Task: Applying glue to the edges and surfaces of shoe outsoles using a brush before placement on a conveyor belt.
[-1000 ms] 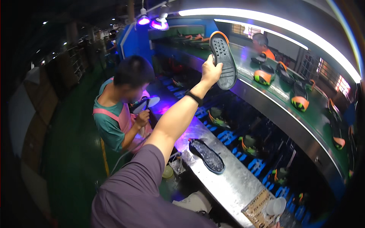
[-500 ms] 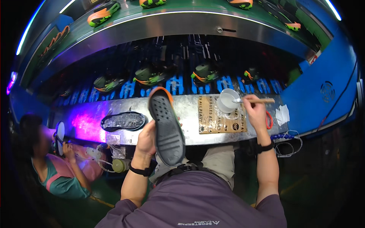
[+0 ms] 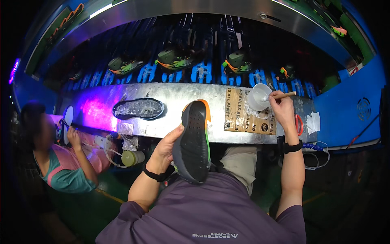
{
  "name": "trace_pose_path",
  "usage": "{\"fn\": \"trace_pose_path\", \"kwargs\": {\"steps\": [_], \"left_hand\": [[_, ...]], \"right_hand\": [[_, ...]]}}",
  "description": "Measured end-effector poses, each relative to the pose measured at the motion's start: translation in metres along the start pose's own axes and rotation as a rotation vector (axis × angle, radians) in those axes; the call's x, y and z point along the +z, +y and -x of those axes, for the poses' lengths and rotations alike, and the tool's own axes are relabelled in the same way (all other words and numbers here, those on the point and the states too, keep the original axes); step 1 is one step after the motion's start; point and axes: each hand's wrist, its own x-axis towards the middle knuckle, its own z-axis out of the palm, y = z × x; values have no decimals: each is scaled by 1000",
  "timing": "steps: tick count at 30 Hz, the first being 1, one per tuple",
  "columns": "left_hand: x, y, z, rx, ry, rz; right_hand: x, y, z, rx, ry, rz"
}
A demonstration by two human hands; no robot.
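Observation:
My left hand (image 3: 167,145) is closed around the left edge of a shoe sole (image 3: 194,144), held over the bench's near edge. The sole is black, with an orange and green rim, and its broad face is turned up. My right hand (image 3: 281,110) grips the light wooden handle of a brush (image 3: 287,95). The brush's tip is inside a translucent white cup (image 3: 256,96), so its bristles are hard to make out. That cup rests on a piece of brown cardboard (image 3: 237,118). A second dark sole (image 3: 138,109) lies on the metal bench to the left.
Past the metal bench (image 3: 174,94), dark green shoes (image 3: 174,57) sit in a row above blue holders (image 3: 201,73). White paper (image 3: 313,123) and a red ring-shaped handle (image 3: 300,125) lie right of the cardboard. A co-worker (image 3: 67,158) sits at left, holding a sole.
The view has tilted downward and shifted. My left hand has moved the sole rightward and turned it more upright. The brush stays at the cup in my right hand.

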Motion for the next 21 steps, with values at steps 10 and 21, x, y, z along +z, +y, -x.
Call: {"fn": "trace_pose_path", "kwargs": {"steps": [10,21], "left_hand": [[14,2,9,-271,123,457],[31,-1,11,-266,67,194]], "right_hand": [[24,-71,50,-181,-367,-380],[36,-76,39,-277,-565,-283]]}}
